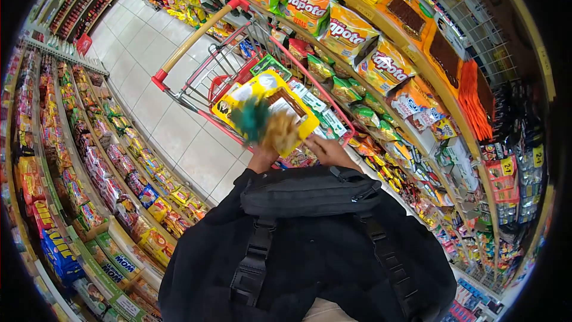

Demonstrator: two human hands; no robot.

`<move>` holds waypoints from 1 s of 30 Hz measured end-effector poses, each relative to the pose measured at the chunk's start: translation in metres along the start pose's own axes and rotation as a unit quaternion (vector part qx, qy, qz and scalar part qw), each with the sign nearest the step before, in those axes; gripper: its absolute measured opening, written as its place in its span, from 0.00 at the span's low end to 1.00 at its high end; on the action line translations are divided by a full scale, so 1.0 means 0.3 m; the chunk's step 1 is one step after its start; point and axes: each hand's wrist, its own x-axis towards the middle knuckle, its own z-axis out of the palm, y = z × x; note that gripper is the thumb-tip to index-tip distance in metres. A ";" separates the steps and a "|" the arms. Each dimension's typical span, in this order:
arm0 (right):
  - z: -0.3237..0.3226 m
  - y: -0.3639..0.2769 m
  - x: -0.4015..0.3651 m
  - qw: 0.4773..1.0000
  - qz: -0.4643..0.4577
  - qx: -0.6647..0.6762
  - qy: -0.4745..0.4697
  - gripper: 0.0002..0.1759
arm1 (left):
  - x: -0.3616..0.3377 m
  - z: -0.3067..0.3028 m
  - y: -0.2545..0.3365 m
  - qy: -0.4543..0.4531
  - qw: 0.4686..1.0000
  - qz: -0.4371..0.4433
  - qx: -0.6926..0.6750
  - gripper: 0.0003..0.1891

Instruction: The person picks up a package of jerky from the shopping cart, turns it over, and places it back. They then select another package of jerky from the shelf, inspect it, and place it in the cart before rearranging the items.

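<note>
Just in front of my body, my left hand [262,158] grips a green-and-golden-brown snack packet [280,133] that is smeared by motion. Its fingers are mostly hidden behind that packet. My right hand [328,152] is closed at the lower right corner of a yellow packet [308,122] with a brown picture and a white patch. Both packets are over the near end of a shopping cart [205,71] with red trim. In the cart lie a green package [271,67] and several white-and-green packs [330,120].
Snack shelves [351,71] with large orange bags [307,7] run along the right, close to the cart. Shelves of small packets [110,161] line the left. Pale floor tiles [140,42] lie between. The cart's wooden handle [196,42] is at the far end.
</note>
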 end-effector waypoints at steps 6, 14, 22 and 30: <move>0.033 0.224 -0.024 0.969 0.122 0.053 0.208 0.14 | -0.002 0.076 0.049 0.054 0.993 0.091 -0.045 0.31; 0.030 0.101 -0.069 0.986 0.123 -0.073 0.081 0.12 | 0.007 0.036 0.041 0.027 0.999 0.043 0.014 0.31; 0.040 0.102 0.004 0.986 -0.044 -0.051 0.149 0.17 | -0.018 0.024 0.021 -0.028 0.999 -0.029 0.003 0.31; -0.025 0.163 0.138 0.973 0.002 -0.052 0.226 0.14 | -0.001 0.040 0.033 0.020 0.996 0.071 0.043 0.31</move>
